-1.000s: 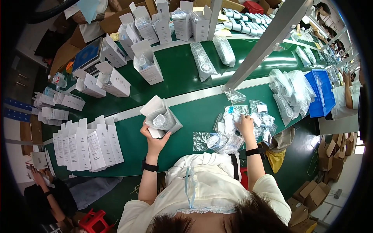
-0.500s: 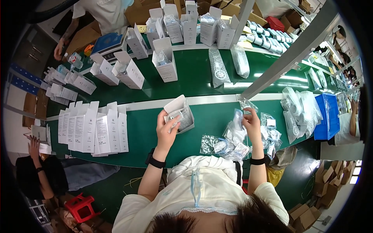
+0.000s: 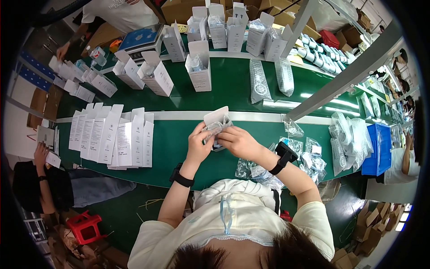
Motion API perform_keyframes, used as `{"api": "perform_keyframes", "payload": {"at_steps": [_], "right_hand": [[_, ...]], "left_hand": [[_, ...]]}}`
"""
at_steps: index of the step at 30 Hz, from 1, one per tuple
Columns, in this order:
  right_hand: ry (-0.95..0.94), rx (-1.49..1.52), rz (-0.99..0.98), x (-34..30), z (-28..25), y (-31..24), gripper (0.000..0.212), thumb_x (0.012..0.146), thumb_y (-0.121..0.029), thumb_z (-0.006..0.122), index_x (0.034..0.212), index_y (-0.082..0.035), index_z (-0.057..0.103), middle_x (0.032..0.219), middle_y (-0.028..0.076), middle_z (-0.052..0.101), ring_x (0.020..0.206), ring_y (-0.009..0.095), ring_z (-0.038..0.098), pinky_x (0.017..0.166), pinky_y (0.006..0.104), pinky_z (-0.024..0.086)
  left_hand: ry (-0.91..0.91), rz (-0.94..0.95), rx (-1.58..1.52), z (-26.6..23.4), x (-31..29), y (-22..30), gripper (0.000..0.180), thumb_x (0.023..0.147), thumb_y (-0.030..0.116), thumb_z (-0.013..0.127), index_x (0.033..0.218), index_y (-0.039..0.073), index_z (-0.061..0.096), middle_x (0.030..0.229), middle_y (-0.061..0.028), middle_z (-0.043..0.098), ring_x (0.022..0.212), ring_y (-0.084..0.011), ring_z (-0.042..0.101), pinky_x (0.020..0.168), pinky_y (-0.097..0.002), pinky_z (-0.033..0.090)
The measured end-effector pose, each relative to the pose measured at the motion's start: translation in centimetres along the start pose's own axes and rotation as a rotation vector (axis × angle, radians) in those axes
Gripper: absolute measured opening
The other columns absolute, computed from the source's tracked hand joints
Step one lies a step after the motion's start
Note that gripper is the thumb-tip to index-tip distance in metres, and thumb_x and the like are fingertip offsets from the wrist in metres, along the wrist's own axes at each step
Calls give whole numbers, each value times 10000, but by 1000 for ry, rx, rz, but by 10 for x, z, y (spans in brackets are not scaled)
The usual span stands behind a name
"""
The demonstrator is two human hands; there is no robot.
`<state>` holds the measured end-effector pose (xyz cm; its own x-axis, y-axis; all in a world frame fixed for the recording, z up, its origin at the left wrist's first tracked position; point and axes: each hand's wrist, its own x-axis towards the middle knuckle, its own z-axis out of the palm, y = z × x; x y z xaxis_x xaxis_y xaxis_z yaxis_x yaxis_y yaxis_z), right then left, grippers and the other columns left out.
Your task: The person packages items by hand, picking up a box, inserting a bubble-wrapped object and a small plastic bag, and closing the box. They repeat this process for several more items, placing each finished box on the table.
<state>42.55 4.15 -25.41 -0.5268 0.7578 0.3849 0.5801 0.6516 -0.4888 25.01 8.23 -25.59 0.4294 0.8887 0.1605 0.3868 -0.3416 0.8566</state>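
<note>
At the middle of the green bench stands an open white box (image 3: 215, 115) with its lid flap raised on the far side. A clear plastic bag (image 3: 213, 127) is at the box's mouth, partly hidden by fingers. My left hand (image 3: 197, 145) closes on this bag from the left. From the right, my right hand (image 3: 238, 141) reaches across, its fingers bent and pinched on the bag too. Below my right forearm lies a pile of small clear packets (image 3: 257, 170), partly covered by the arm. What the bag contains is too small to make out.
Flat white cartons (image 3: 107, 136) stand in rows at the left. Open filled boxes (image 3: 198, 71) line the far bench. Bubble-wrapped packs (image 3: 351, 141) and a blue bin (image 3: 377, 148) are at the right. A metal post (image 3: 340, 67) slants over the bench. Other people work nearby.
My right hand has left the packet pile and moved left to the box, meeting my left hand there. The view has shifted slightly. A co-worker's hand at the left now holds a white piece.
</note>
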Motion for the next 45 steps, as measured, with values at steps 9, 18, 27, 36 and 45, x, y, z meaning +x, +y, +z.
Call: {"api": "perform_keyframes", "payload": {"at_steps": [9,18,27,36,45], "right_hand": [[403,401,282,-13,-1,28,761,576,-130,744,1260,-77,414,1265,136,382,1215,289,339,1028,377,257],[590,965,560,35,33,89,1095,559,-94,787,1392,-110,77,1387,144,229,1266,254,270,1034,357,241],[739,669,634,91,62,237,986,634,-133,747,1388,-112,112,1373,125,248,1214,229,339,1001,352,300],[323,180,1094,46,59,300,811,725,-272,635,1368,-93,175,1198,208,442,1099,291,461,868,373,406],[570,992,1045,21,52,289,782,682,0,591,1351,-80,194,1098,155,493,983,281,526,802,372,463]], "left_hand": [[-106,57,-144,-16,-8,1,303,729,108,612,1029,59,612,1323,-169,320,1202,-334,352,946,-392,346],[-19,-644,1335,-180,-42,-57,904,611,216,759,1348,84,252,1438,-152,85,1312,-383,73,969,-640,141],[-27,-492,864,-33,-37,-28,991,568,84,748,1374,123,173,1412,-175,124,1267,-445,147,916,-658,210],[-121,-404,621,8,3,-71,895,647,164,724,1368,111,195,1319,-209,268,1192,-388,279,944,-507,288],[-138,-748,-551,5,34,-114,689,667,42,702,1246,101,334,1160,-120,415,1066,-275,442,892,-369,379]]}}
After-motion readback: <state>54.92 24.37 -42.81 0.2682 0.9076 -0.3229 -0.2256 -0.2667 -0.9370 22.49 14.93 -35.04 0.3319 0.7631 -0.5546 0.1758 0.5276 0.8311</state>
